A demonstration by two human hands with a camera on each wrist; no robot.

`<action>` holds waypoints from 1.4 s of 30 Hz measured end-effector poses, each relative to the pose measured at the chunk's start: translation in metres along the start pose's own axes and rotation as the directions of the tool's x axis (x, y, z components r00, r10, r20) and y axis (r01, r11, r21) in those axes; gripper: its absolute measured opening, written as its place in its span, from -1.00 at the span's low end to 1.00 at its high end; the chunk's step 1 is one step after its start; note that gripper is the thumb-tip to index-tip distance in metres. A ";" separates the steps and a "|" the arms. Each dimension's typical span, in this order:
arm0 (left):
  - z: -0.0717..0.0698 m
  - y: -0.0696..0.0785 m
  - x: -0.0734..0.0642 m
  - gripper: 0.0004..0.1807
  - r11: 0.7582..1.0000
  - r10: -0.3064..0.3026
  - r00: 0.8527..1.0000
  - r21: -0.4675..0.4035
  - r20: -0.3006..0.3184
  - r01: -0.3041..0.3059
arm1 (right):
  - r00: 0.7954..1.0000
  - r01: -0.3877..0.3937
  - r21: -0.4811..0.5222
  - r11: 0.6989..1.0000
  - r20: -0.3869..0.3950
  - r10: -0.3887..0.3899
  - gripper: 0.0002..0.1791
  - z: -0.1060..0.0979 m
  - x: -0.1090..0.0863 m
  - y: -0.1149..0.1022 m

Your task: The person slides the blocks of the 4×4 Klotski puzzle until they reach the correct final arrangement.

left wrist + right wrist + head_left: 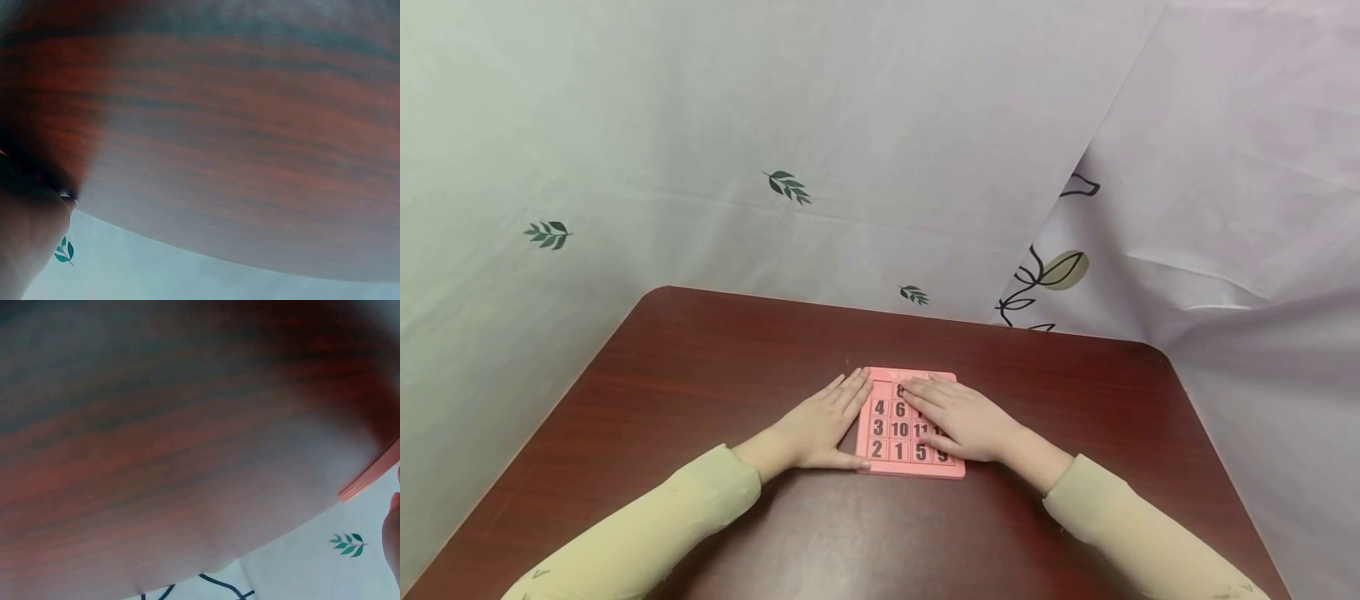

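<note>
A pink sliding number puzzle (900, 452) with black numerals lies flat on the table. No number shows in its top left cell. Along the left edge my left hand (818, 425) rests with straight fingers, its thumb touching the lower left corner. My right hand (973, 421) lies flat over the right side, fingers extended across the tiles and hiding several of them. The left wrist view catches only a bit of the left hand (31, 237). In the right wrist view, the puzzle's edge (372, 474) and part of the right hand (394, 534) appear at the right.
The dark red-brown wooden table (700, 375) has rounded far corners. Pale cloth (850, 100) with printed leaves hangs behind it and along both sides, close to the table's edges.
</note>
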State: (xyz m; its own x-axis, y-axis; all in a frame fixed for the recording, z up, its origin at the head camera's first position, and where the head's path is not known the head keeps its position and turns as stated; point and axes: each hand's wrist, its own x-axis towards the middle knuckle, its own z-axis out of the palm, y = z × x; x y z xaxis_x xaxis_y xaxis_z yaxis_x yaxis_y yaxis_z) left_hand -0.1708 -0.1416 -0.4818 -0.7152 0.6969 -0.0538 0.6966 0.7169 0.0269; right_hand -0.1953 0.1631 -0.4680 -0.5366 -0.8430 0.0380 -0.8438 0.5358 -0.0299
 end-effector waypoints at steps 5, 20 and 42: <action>-0.001 0.001 -0.001 0.33 1.000 0.001 1.000 -0.001 0.004 -0.001 | 0.998 0.064 -0.005 0.998 -0.020 -0.064 -0.24 0.001 0.002 -0.007; -0.001 0.000 -0.001 0.32 1.000 0.007 1.000 -0.005 0.004 -0.007 | 0.989 0.138 -0.037 0.990 -0.039 -0.140 -0.33 0.003 0.014 -0.017; -0.001 -0.001 0.001 0.33 1.000 0.007 1.000 -0.004 0.010 -0.007 | 0.995 0.094 -0.032 0.995 -0.021 -0.095 -0.32 -0.002 0.020 -0.017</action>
State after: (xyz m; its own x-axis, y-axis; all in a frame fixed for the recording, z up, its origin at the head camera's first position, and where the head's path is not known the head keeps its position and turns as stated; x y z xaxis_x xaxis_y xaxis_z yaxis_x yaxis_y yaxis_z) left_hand -0.1721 -0.1417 -0.4810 -0.7098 0.7016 -0.0632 0.7012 0.7123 0.0317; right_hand -0.1919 0.1371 -0.4653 -0.4543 -0.8887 0.0619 -0.8902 0.4556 0.0062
